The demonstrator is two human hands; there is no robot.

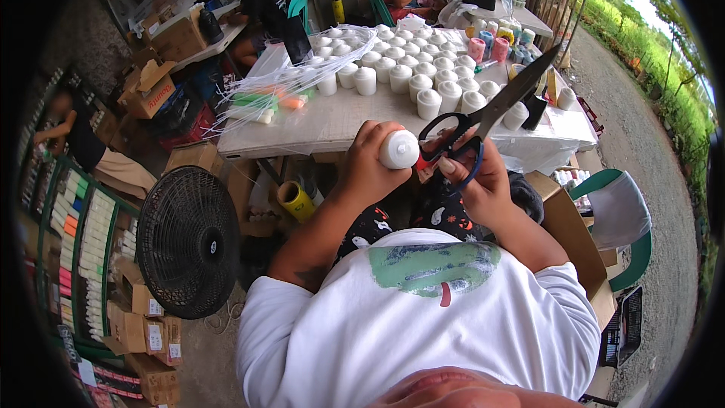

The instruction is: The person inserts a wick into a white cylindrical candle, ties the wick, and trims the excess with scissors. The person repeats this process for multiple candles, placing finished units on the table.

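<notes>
White pot: lifted clear of the desk, a little toward 1 o'clock from the middle of the view, its knobbed end turned up toward the camera
Left hand: fingers curled firmly round the pot from its 9 o'clock side
Right hand: closed about the handles of the scissors, at 4 o'clock from the pot; which fingers pass through the loops is hard to tell
Scissors: dark blades aimed between 1 and 2 o'clock, away from the pot, with the handles just beside it
Red piece: between the hands, close to the pot at 4 o'clock, too small to identify
Rows of pots: many alike, upright with domed tops, on the desk from 12 to 1 o'clock
Pots done and left: the one in hand looks midway through its handling, with no cut visible on it; the standing ones look topped, but nothing separates finished from waiting, so what is left cannot be counted
White strips: heaped on the desk at 11 o'clock, near some orange tubes
Pink jar: among coloured ones, between 1 and 2 o'clock
Black fan: standing at 8 o'clock, near the left forearm
</notes>
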